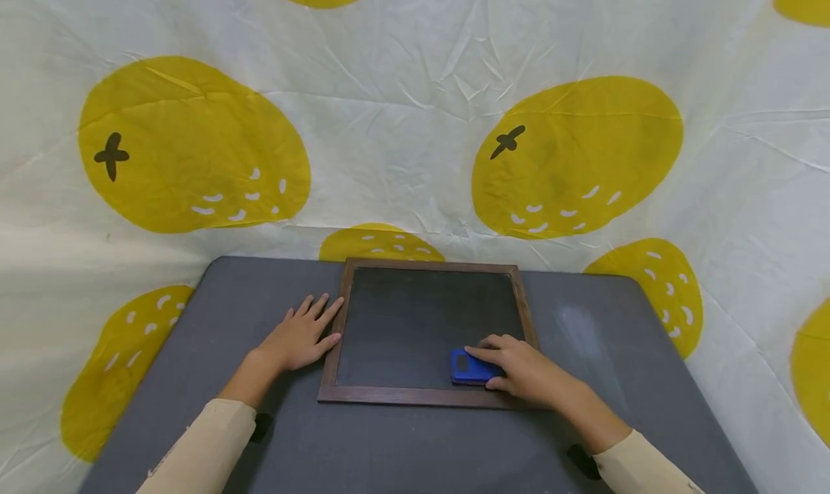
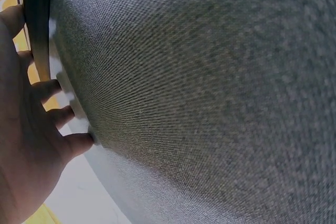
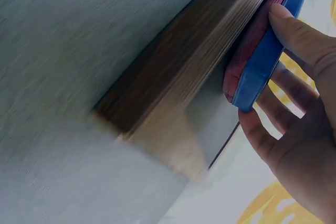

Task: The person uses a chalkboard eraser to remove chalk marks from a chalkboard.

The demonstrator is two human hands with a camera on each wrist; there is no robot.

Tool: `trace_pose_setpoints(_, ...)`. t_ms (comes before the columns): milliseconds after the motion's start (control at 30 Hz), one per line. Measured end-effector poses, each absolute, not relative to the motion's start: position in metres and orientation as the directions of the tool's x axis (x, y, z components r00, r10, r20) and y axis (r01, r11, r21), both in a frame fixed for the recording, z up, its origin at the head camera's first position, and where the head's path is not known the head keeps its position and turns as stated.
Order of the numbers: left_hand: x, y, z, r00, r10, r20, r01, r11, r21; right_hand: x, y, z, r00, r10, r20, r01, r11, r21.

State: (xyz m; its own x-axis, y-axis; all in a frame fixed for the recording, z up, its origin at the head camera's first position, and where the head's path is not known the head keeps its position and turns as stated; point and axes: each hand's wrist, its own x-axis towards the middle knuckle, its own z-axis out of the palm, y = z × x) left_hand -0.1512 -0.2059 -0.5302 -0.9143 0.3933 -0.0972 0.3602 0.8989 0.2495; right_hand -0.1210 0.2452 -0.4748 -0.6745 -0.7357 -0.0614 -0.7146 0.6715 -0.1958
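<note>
A blackboard (image 1: 428, 321) in a brown wooden frame (image 1: 402, 395) lies flat on the grey table. Over its lower right part, my right hand (image 1: 528, 368) grips a blue chalkboard eraser (image 1: 472, 366). In the right wrist view the eraser (image 3: 262, 61) shows a blue back and a dark red felt pad, with the thumb on one side and fingers on the other. My left hand (image 1: 301, 339) touches the frame's left edge, its fingers spread and straight. The left wrist view shows that hand (image 2: 31, 124) beside the dark frame edge (image 2: 38, 24).
The grey table (image 1: 402, 451) extends on all sides of the board except close behind it. A pale chalky smear (image 1: 580, 328) marks the tabletop to the right. Behind hangs a white cloth (image 1: 389, 148) with yellow fruit prints.
</note>
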Motion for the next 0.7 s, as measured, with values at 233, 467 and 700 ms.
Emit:
trace_pose_setpoints(233, -0.149, -0.206, -0.529, -0.916, 0.386, -0.111, 0.346, 0.899, 0.266, -0.124, 0.266, -0.477, -0.695, -0.717, -0.052, -0.691, 0.686, -0.229)
trace_pose_setpoints(467, -0.149, -0.205, -0.529, -0.917, 0.382, -0.113, 0.341, 0.901, 0.269, -0.128, 0.279, -0.477, -0.709, -0.702, -0.069, -0.676, 0.704, -0.219)
trace_pose_setpoints(700, -0.152, -0.205, -0.53, -0.917, 0.383, -0.109, 0.344, 0.901, 0.264, -0.132, 0.286, -0.475, -0.719, -0.69, -0.088, -0.658, 0.715, -0.236)
